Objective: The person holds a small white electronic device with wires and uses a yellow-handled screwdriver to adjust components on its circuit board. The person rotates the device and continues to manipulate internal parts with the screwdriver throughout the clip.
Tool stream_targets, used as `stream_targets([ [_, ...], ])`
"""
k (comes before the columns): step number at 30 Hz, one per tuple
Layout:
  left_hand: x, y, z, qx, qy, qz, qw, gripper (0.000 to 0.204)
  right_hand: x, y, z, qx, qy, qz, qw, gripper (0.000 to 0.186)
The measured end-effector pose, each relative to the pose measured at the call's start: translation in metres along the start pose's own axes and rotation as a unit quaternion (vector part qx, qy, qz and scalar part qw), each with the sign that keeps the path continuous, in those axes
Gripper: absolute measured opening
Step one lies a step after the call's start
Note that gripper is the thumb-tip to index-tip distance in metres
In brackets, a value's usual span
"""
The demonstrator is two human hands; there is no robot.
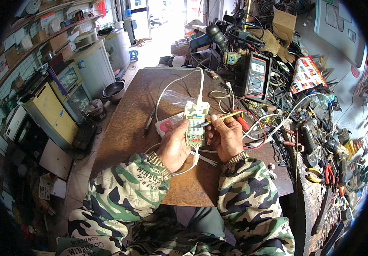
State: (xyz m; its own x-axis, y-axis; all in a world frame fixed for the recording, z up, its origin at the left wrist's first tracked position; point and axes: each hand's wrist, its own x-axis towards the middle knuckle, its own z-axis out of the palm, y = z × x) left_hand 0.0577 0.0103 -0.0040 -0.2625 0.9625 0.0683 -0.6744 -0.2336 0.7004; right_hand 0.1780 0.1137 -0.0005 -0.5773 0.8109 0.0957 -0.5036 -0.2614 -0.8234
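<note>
My left hand (174,144) grips an opened white electrical housing (196,109) above the table, thumb along its left side. Inside it sits a pale green circuit board (195,126) with a red part near the bottom. White cable (197,154) leaves the lower end, and a white cord (201,83) leaves the top. Pinched in my right hand (226,138) is a slim yellow-handled tool (228,115), its pointed grey tip over the board; I cannot tell whether it touches. A white-and-pink casing piece (165,125) lies behind my left hand.
On the right stands a multimeter (257,77) with red and black leads. Tangled cables, pliers (329,174) and tools crowd that side. A dark pen-like probe (149,121) and clear plastic bag (175,99) lie on the brown table (124,128). A pan (114,91) is on the left.
</note>
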Motion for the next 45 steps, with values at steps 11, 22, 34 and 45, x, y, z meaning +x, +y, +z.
stream_targets([
  [11,-0.001,0.0,0.001,0.012,-0.011,0.005,1.0,0.039,0.002,-0.004,-0.003,-0.004,-0.009,0.01,1.0,0.015],
  [22,-0.002,0.001,-0.001,0.031,-0.078,0.023,0.996,0.041,0.003,0.004,-0.009,0.026,-0.037,0.03,0.999,0.015],
  [34,-0.001,0.0,0.002,0.033,-0.071,0.034,0.996,0.044,-0.001,0.008,-0.006,0.051,-0.056,0.01,0.997,0.008],
  [45,-0.005,0.004,0.001,0.035,-0.059,0.019,0.997,0.045,-0.004,0.006,-0.003,0.05,-0.054,0.013,0.997,0.009],
])
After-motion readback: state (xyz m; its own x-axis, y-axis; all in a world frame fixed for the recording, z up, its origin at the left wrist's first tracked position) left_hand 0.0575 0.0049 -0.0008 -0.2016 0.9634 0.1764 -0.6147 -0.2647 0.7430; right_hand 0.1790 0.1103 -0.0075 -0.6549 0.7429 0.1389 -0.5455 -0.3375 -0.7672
